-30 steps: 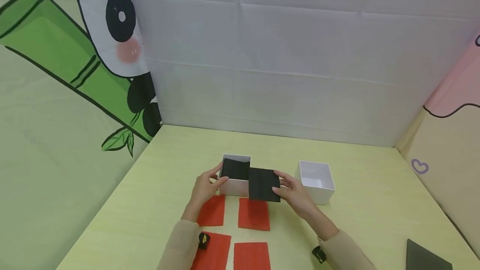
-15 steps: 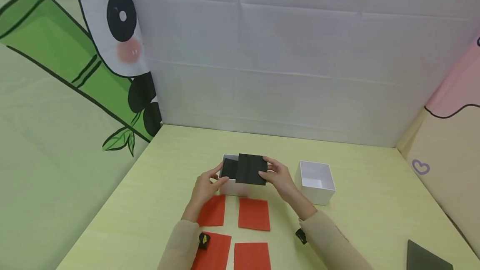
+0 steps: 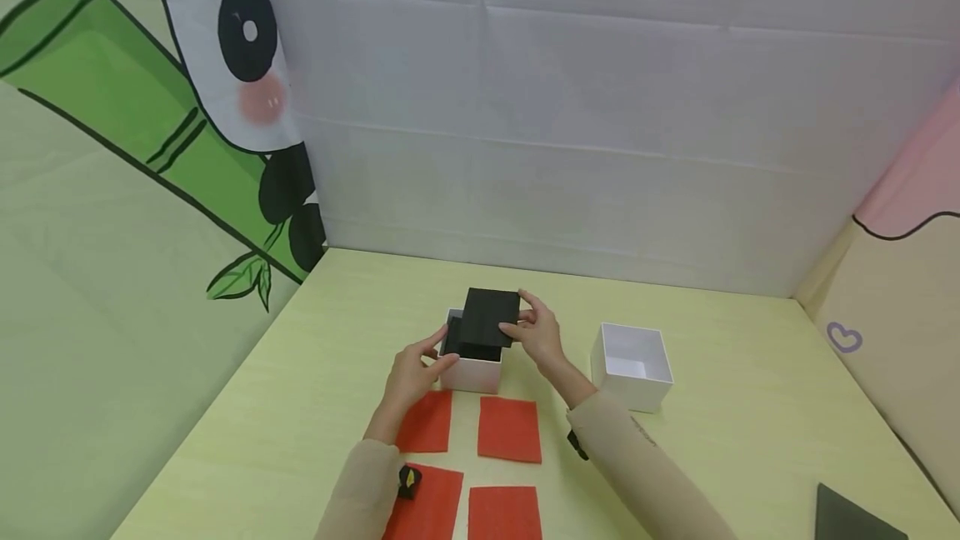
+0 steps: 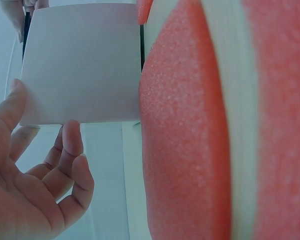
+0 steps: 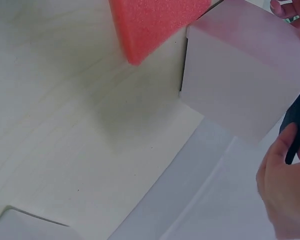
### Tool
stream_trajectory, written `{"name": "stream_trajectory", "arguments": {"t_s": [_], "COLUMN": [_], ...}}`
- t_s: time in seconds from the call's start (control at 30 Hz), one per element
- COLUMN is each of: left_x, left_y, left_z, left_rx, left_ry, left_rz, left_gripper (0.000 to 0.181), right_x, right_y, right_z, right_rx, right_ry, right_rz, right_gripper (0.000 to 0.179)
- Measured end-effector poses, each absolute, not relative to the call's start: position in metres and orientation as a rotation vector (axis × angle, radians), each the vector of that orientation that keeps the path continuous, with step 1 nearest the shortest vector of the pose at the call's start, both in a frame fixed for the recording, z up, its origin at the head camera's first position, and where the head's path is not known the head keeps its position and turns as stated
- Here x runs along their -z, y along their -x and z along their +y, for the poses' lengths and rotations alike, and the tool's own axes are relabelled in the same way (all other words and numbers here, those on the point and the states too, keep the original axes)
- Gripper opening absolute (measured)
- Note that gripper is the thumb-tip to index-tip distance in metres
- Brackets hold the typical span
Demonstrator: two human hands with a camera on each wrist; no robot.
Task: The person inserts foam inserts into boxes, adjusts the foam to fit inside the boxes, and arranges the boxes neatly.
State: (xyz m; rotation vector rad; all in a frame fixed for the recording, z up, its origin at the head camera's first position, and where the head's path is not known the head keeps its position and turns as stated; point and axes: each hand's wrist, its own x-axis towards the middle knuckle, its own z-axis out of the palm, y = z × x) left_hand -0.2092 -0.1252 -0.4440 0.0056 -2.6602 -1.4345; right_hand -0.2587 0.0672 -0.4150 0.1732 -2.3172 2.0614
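Note:
My right hand (image 3: 538, 332) pinches a black square foam sheet (image 3: 489, 315) by its right edge, thumb on the near face. The sheet is tilted over the opening of a white box (image 3: 472, 375) and covers part of it. A second black sheet (image 3: 452, 337) shows inside that box. At the box's left side my left hand (image 3: 408, 373) holds it, with thumb at the front corner and a finger at the rim further back. The left wrist view shows the thumb (image 4: 12, 102) against the box wall (image 4: 85, 65). From the right wrist, the sheet (image 5: 296, 122) appears edge-on.
Several red foam squares (image 3: 510, 430) lie on the pale table (image 3: 735, 407) in front of the box. A second white box (image 3: 633, 369) stands open to the right with nothing inside. A dark sheet (image 3: 855, 515) lies at the near right.
My right hand has carried the black sheet left and away from me, from beside the white box to over it. The left hand has stayed on the box.

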Motion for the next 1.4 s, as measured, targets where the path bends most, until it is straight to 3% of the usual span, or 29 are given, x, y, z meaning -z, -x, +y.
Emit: {"name": "stream_trajectory", "arguments": {"t_s": [0.6,1.3,1.4], "left_x": [0.443,0.446,0.446], "left_y": [0.210,0.208,0.208], "left_z": [-0.126,-0.125,-0.125], "left_rx": [1.446,1.450,1.441], "left_ry": [0.038,0.024,0.033], "left_rz": [-2.648,-2.646,-2.642], "left_gripper": [0.056,0.057,0.057], "right_x": [0.417,0.426,0.429], "right_y": [0.259,0.251,0.251], "right_z": [0.051,0.050,0.051], "right_rx": [-1.649,-1.291,-1.126], "right_ry": [-0.299,-0.425,-0.565], "right_rz": [-2.535,-2.641,-2.632], "right_gripper": [0.049,0.047,0.047]}}
